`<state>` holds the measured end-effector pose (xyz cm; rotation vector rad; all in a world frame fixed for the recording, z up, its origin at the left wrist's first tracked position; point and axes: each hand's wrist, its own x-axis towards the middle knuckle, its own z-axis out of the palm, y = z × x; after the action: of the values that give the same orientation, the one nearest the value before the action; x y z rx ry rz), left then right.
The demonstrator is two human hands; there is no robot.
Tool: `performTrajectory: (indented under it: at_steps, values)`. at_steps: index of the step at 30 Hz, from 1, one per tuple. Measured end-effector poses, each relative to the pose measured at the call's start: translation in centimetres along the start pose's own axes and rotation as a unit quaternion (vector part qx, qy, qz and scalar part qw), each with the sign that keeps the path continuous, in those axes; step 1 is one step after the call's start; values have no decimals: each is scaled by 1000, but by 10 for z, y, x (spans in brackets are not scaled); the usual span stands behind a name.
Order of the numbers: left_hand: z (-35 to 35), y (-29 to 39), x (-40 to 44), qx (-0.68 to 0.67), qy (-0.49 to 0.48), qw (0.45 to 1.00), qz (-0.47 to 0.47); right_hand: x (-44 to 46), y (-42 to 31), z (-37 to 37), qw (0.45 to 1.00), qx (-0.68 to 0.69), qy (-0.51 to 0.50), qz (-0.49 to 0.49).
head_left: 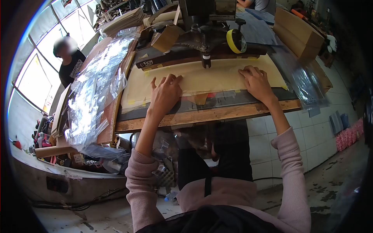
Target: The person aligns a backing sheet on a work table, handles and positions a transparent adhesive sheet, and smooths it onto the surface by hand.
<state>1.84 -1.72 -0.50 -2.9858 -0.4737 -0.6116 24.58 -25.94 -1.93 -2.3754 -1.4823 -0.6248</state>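
At the upper left of the frame, I see a person [72, 66] in a dark top near a bright window [34, 79]. To the right of that, shiny clear plastic sheets [96, 91] lie in a heap on a brown board [110, 126]. Lower down on the left is a messy pile [79, 157] of card and plastic. It is too jumbled for me to tell which bits are boxes or what they hold.

Near the middle, my left hand [166, 92] is on the yellow sheet [217, 79], to the left of the sheet's middle. Its fingers are bent and a bit spread, with the tips down. I cannot tell if they pinch something or just press.

The yellow sheet lies flat across the table, and a wide part of it shows between my two hands. A dark machine [200, 38] stands just past it, at the top middle of the frame. A ring of yellow tape [232, 47] is on the machine's right side.

Right of the middle, my right hand [256, 83] is on the same sheet. Its fingers are curled close together, and I cannot tell if they have hold of anything.

At the upper right is a big brown box [297, 33], and I cannot see inside it. At the far right, a pink bundle [349, 136] sits low down.
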Motion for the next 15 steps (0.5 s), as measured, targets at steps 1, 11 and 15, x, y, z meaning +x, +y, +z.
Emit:
performTrajectory:
  at_steps: [1,11,15]
  values:
    - [0,0,0,-8,6,1000,-2,1,1,1,1000,-1,16,-7]
    - [18,-1,24,-32,4,999,-21,23,17,11,999,-51,8,-16]
    - [30,-8,31,-47,26,998,-28,29,16,11,998,-67,-2,4]
